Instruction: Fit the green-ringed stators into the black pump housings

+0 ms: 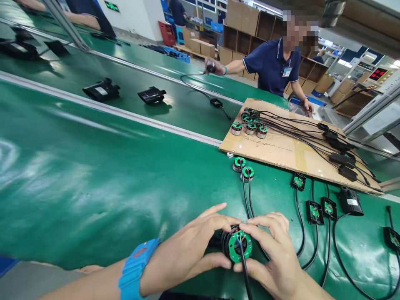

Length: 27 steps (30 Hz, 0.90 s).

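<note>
left hand (190, 246) and right hand (275, 250) grip round part (232, 246) with green board, black cable (245, 273) running from it. two similar parts (248, 173) ahead, near cardboard sheet (281, 146). co-worker (270, 60) across green bench (103, 179) holds dark object (211, 66).

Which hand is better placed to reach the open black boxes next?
Probably the right hand: it is nearer the open black boxes, while the left hand is farther off, across the green-faced part that both hands hold.
</note>
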Tool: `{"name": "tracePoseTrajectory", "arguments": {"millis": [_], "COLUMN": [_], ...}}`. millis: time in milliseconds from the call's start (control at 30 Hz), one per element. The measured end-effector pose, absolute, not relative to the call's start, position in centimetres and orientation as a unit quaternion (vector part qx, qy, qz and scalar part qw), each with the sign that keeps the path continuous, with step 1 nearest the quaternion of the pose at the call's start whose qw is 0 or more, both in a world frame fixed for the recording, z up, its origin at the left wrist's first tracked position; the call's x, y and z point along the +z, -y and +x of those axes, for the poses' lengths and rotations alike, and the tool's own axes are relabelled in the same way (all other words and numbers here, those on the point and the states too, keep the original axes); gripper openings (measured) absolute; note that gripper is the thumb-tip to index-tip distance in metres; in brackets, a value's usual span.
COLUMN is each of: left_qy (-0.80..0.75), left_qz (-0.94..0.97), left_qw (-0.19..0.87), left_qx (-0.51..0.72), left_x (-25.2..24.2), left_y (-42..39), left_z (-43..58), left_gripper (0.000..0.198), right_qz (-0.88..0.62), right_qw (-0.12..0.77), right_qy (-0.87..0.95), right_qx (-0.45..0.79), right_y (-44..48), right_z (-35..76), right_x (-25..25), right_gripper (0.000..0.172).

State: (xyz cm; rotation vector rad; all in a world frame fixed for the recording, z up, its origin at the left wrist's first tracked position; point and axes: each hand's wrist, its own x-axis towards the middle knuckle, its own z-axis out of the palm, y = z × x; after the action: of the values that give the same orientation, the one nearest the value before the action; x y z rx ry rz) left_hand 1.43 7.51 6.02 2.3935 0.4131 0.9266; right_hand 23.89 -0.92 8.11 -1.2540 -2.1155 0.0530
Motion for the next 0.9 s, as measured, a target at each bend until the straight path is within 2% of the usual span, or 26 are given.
{"name": "tracePoseTrajectory", "arguments": {"millis": [267, 400, 467, 567, 600, 700, 767, 900], "left_qy": [-0.232, -0.234, -0.223, -0.234, -0.246, -0.28, -0.292, -0.313], "left_qz": [0.877, 0.883, 0.887, 0.882, 0.878, 0.865, 0.857, 0.84], "left_qw": [0.231, 0.254, 0.279, 0.291, 0.287, 0.284, 0.289, 0.281], "left_qx": [0.353, 0.319, 0.294, 0.287, 0.291, 0.303, 0.311, 0.343], "left_x": [5.0, 4.5, 4.5, 4.2, 4.1, 4.0, 4.3, 5.2], "left_y": [-7.1, -7.1, -7.0, -6.9, -6.8, -6.6, -6.2, -5.2], "left_z": [1.7, 1.4, 1.6, 2.0, 2.1, 2.0, 1.7, 1.1], "left_gripper": [0.05, 0.074, 0.071, 0.051, 0.051, 0.068, 0.077, 0.085], "right_qz": [-0.52, -0.513, -0.51, -0.511, -0.511, -0.505, -0.497, -0.475], "right_qw": [0.368, 0.376, 0.383, 0.395, 0.401, 0.416, 0.422, 0.418], "right_qy": [0.759, 0.75, 0.742, 0.716, 0.707, 0.693, 0.693, 0.719], "right_qx": [0.13, 0.182, 0.207, 0.264, 0.28, 0.304, 0.309, 0.288], "right_y": [1.2, 1.2, 1.3, 1.1, 1.0, 0.7, 0.7, 1.2], "right_z": [23.5, 23.3, 23.1, 22.7, 22.6, 22.5, 22.5, 22.9], "right_x": [7.7, 7.1, 6.8, 6.4, 6.3, 6.2, 6.3, 6.4], "right_gripper": [0.034, 0.042, 0.044, 0.041, 0.04, 0.039, 0.054, 0.106]}}
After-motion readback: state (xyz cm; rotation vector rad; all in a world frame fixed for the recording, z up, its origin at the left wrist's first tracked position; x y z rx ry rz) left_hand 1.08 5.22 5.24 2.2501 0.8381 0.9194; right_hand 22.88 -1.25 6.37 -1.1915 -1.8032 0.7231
